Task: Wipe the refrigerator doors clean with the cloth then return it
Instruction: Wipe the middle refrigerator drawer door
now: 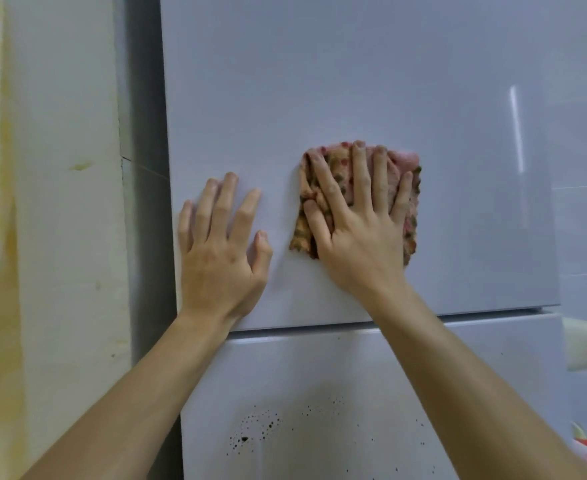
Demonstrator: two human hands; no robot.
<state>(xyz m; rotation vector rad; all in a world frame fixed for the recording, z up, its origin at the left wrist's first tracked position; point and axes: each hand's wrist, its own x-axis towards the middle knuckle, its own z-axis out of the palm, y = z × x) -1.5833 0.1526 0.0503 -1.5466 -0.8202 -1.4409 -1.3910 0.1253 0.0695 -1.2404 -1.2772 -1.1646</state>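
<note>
Pressing the cloth [397,162] flat on the upper door [319,81] with a wide-spread right hand [357,233], probably to rub with all of it at once. Bracing with the left hand [219,251] at the cloth's 9 o'clock, open and holding nothing, guessing to steady the door against the push. Plenty left tbh: dark specks [257,427] on the lower door [319,368] at 6 o'clock.

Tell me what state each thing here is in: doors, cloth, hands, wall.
Upper door: shut, glossy, no spots visible.
Lower door: shut, speckled with dark spots.
Cloth: folded, pressed flat against upper door.
Right hand: flat, fingers spread, pressing the cloth.
Left hand: flat, bare, resting on upper door.
Wall: stained yellow.
</note>
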